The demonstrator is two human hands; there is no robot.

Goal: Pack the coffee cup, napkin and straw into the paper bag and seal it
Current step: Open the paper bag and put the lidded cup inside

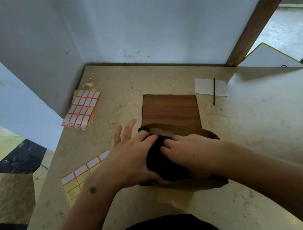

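A brown paper bag (pixel 208 134) stands open on the table in front of me, its mouth facing up. A dark coffee cup (pixel 158 165) sits in the mouth of the bag, between my hands. My left hand (pixel 133 159) wraps around the cup's left side, with two fingers stretched out past the bag. My right hand (pixel 186 149) grips the cup from the right, fingertips on its top. The cup's lower part is hidden. A white napkin (pixel 204 86) lies at the back right with a thin black straw (pixel 214 91) across it.
A wooden board (pixel 169 109) lies flat behind the bag. Sheets of white label stickers lie at the left back (pixel 82 109) and the left front (pixel 82 175). A small tape roll (pixel 89 83) sits near the wall corner. The table's left edge is close.
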